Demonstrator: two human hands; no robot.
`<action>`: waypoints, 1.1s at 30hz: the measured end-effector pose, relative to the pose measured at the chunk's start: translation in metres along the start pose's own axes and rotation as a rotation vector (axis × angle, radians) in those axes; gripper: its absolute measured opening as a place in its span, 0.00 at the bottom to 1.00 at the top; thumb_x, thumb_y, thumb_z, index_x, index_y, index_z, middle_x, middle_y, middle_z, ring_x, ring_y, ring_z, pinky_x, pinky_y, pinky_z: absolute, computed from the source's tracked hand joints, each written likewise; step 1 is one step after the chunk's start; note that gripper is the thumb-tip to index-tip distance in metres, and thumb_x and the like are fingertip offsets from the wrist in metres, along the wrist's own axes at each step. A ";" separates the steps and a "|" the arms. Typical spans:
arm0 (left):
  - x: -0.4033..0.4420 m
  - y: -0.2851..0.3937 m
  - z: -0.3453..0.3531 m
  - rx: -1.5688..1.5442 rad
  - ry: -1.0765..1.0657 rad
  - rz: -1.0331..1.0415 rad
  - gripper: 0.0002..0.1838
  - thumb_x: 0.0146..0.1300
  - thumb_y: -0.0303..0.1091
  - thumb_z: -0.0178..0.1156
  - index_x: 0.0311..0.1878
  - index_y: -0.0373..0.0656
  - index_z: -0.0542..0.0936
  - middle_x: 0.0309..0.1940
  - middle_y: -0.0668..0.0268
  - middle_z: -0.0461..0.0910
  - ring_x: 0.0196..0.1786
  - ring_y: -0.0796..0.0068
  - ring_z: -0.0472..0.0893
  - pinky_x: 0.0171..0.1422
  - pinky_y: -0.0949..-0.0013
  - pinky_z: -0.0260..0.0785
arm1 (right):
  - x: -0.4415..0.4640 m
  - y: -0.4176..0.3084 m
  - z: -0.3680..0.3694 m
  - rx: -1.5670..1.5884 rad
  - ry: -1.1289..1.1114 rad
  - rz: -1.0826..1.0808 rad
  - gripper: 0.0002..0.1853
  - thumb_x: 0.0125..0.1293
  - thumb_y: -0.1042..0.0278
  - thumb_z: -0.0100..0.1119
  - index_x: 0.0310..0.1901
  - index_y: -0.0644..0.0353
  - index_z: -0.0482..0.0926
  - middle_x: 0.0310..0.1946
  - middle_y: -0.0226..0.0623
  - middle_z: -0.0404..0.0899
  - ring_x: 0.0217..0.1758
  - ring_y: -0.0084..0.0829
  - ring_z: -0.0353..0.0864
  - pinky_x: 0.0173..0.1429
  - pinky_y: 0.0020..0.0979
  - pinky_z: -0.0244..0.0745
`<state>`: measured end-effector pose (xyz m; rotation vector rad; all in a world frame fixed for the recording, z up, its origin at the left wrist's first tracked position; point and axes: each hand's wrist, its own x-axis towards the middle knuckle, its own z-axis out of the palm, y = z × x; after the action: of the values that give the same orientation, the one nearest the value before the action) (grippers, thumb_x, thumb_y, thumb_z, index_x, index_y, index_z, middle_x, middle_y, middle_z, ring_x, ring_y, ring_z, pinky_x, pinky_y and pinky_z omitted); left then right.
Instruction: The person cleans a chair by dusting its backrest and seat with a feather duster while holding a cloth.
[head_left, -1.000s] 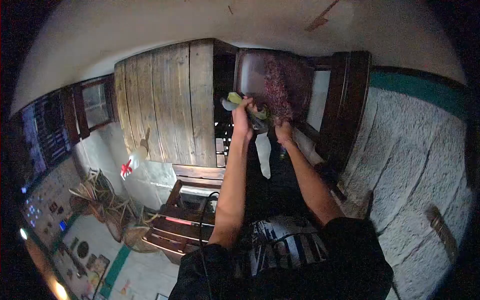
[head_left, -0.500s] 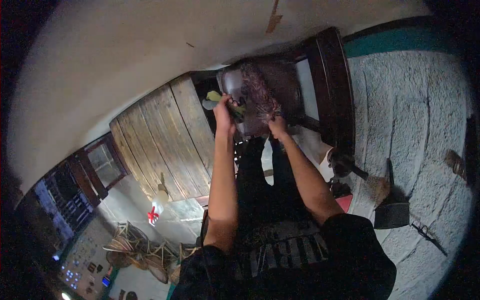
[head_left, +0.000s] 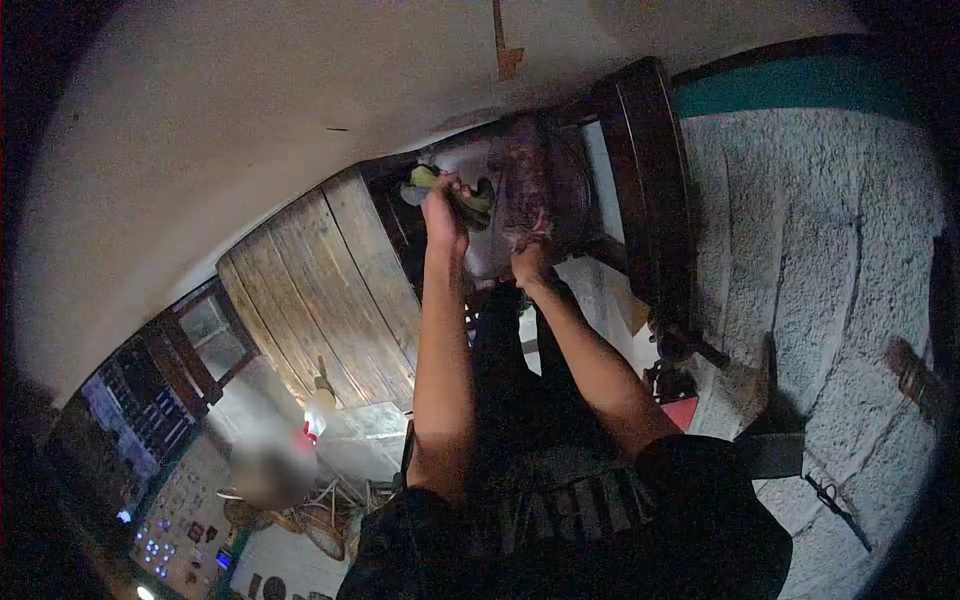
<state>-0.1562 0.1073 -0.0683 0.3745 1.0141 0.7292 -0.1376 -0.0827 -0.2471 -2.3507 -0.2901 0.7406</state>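
My left hand (head_left: pixel 445 215) is closed around a yellow-green object (head_left: pixel 474 208) with dark and grey parts; its kind is hard to make out. My right hand (head_left: pixel 532 264) grips the near end of what looks like a reddish-brown feather duster (head_left: pixel 528 185), blurred and stretching away from me. Both hands are over a shiny brown leather-like surface (head_left: pixel 483 160), the left hand at its left side and the right at its near edge. The right hand's fingertips are partly hidden.
Wooden planks (head_left: pixel 310 280) stand to the left, a dark wooden frame (head_left: pixel 650 190) to the right. A rough pale wall (head_left: pixel 780 220) lies beyond it. Woven baskets (head_left: pixel 325 535) are at lower left, near a lamp (head_left: pixel 318 412) and a blurred patch.
My right hand and the feather duster have shifted slightly left and nearer me. The left hand has turned a little with the yellow-green object still in it. The view has tilted slightly.
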 end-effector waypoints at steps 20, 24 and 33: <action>-0.033 -0.023 -0.009 0.009 0.022 -0.034 0.05 0.60 0.29 0.57 0.35 0.45 0.69 0.24 0.71 0.66 0.28 0.74 0.69 0.39 0.71 0.63 | -0.007 0.051 -0.043 -0.088 -0.243 0.057 0.27 0.64 0.61 0.53 0.64 0.60 0.67 0.60 0.57 0.70 0.64 0.58 0.66 0.66 0.47 0.63; -0.040 -0.039 -0.013 0.006 0.028 -0.124 0.08 0.62 0.34 0.54 0.29 0.48 0.67 0.23 0.72 0.65 0.28 0.73 0.68 0.39 0.70 0.62 | -0.018 0.070 -0.096 -0.266 -0.245 -0.109 0.17 0.68 0.58 0.49 0.45 0.65 0.76 0.32 0.63 0.78 0.40 0.62 0.78 0.45 0.53 0.73; -0.087 -0.064 -0.050 -0.017 -0.029 -0.092 0.07 0.67 0.36 0.48 0.34 0.47 0.66 0.23 0.69 0.65 0.29 0.71 0.67 0.40 0.67 0.62 | -0.068 0.133 -0.102 -0.289 -0.306 0.042 0.20 0.68 0.56 0.49 0.54 0.63 0.73 0.42 0.62 0.78 0.47 0.61 0.77 0.49 0.52 0.73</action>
<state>-0.2038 -0.0017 -0.0760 0.3207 0.9909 0.6474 -0.1321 -0.2636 -0.2390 -2.5124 -0.5110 1.1480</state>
